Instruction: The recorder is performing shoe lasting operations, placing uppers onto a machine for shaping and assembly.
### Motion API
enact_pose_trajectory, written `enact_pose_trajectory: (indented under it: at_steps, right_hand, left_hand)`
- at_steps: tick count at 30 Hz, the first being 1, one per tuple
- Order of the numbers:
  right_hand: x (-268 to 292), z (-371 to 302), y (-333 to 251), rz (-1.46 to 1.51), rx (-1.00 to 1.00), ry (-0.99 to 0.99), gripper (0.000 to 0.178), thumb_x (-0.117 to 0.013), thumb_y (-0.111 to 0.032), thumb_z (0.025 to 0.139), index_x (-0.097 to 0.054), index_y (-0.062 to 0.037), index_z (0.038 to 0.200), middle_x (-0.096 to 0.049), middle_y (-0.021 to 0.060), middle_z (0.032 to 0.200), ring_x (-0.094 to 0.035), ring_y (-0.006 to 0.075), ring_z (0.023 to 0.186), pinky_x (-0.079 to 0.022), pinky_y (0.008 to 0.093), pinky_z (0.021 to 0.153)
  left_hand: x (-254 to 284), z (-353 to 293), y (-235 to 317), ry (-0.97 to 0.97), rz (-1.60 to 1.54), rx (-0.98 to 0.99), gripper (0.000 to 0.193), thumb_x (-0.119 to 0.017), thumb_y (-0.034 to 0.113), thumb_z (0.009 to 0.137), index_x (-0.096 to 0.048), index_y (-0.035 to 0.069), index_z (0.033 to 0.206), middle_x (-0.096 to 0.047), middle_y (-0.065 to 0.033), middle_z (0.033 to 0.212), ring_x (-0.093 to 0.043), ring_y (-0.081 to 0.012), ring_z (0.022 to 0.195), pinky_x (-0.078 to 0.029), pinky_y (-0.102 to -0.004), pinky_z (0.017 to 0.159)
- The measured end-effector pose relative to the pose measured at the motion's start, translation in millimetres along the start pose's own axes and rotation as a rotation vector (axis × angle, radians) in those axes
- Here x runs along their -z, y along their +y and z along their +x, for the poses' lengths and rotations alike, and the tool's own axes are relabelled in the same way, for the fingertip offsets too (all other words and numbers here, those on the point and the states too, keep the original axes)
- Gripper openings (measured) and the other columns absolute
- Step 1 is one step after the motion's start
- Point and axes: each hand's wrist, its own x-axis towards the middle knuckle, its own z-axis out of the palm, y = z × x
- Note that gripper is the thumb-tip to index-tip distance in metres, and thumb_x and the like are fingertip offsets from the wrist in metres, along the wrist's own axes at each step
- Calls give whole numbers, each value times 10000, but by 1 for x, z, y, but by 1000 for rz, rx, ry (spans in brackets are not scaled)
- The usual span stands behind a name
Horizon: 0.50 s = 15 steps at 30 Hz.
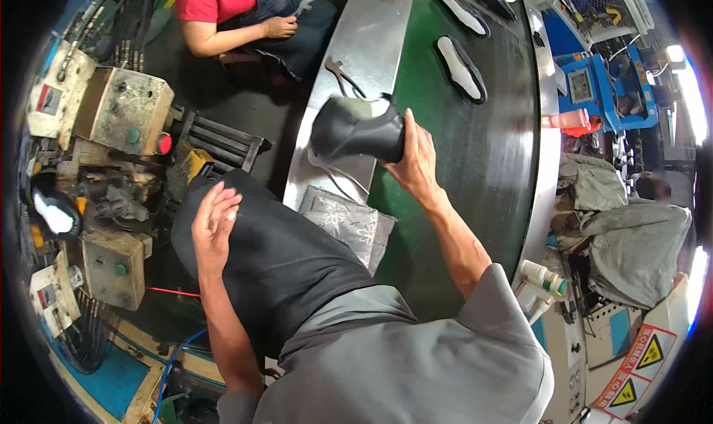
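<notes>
My right hand [417, 156] grips a black shoe upper [349, 133], with its fingers and thumb around one end. The upper is held above the metal ledge beside the green belt and looks slightly blurred. A pale patch shows on its far side, but I cannot tell whether a last is inside. Over my dark apron [275, 257], my left hand [215, 219] is raised with its fingers stretched out and nothing in it. Pincers [342, 73] lie on the ledge just beyond the upper. A grey flowered cloth [347, 219] rests near my knee.
Several black shoes with white undersides, one a near shoe [462, 69], lie along the green conveyor belt [468, 171]. Across the ledge [371, 34] sits a co-worker [230, 23] holding a metal tool [303, 8]. At left, a machine [122, 112] holds another shoe [56, 216].
</notes>
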Motion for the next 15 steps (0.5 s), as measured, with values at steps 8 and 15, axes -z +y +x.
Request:
enact_pose_trajectory:
  at_steps: [8,15]
  right_hand:
    - [11,85,-136,63,762,348,515,-743,-94,883,-634,-62,1385,-706,115,1441,-645,313,1370,-355,561,1258]
    - [0,103,-213,274,766,442,454,-746,30,930,-601,46,1359,-685,204,1460,-614,385,1413,-392,579,1249]
  left_hand:
    - [-14,-31,84,-161,-10,-246,1131,-973,345,806,-348,-28,1672,-427,-229,1702,-436,-387,1563,-325,-496,1287]
    - [-23,-97,62,292,512,-637,1018,-956,323,844,-393,24,1637,-452,-294,1657,-493,-446,1499,-396,-551,1241]
